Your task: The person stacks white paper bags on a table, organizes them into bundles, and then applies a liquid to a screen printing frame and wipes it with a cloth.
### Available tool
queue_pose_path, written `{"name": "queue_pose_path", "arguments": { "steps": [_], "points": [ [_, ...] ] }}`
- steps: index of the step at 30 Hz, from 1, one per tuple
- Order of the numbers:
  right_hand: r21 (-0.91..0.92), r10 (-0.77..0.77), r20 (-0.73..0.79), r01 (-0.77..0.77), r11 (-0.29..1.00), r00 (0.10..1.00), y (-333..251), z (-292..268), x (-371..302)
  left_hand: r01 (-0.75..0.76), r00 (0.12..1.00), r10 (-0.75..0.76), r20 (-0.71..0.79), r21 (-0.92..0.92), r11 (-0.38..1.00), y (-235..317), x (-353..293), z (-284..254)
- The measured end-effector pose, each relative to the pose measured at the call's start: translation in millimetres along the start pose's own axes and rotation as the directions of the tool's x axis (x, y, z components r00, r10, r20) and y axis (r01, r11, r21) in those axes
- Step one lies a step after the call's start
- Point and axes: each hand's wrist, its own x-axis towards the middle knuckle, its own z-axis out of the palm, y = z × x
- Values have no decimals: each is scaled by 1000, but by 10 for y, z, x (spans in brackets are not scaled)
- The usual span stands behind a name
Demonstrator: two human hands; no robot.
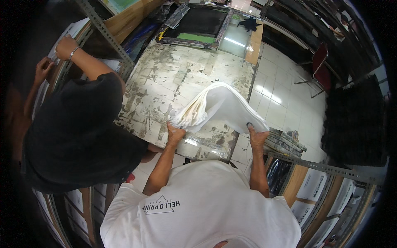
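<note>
A floppy stack of thin white sheets (231,103), perhaps plastic or cloth, bows upward in the middle between my two hands. My left hand (176,133) is closed on its near left edge, where the layers fan into crumpled, cream-tinged folds. At the right end my right hand (257,135) grips the stack, its dark-tipped thumb on top and the fingers hidden beneath. The stack is over the near part of a stained, pale worktable (165,74), with its right end past the table's side edge.
A dark-framed printing screen (198,25) lies at the table's far end, beside a glass pane (235,39) and a black rag (249,24). Close on my left stands a person in black (78,132), hands at a shelf. A red chair (320,68) stands far right; metal racks (326,167) are near right.
</note>
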Motion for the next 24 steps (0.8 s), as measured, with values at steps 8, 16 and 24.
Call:
{"name": "queue_pose_path", "arguments": {
  "steps": [8, 16, 24],
  "points": [
    [-108, 88, -99, -99, 989, 991, -254, 237, 394, 197, 967, -205, -153, -68, 978, 78, 188, 25],
    [-406, 331, 391, -162, 899, 859, -763, 625, 1070, 643, 741, -667, 72, -361, 676, 309, -21, -350],
    [-593, 395, 580, 37, 804, 712, 76, 1481, 1466, 556, 683, -722, -109, -564, 611, 40, -551, -392]
  ]
}}
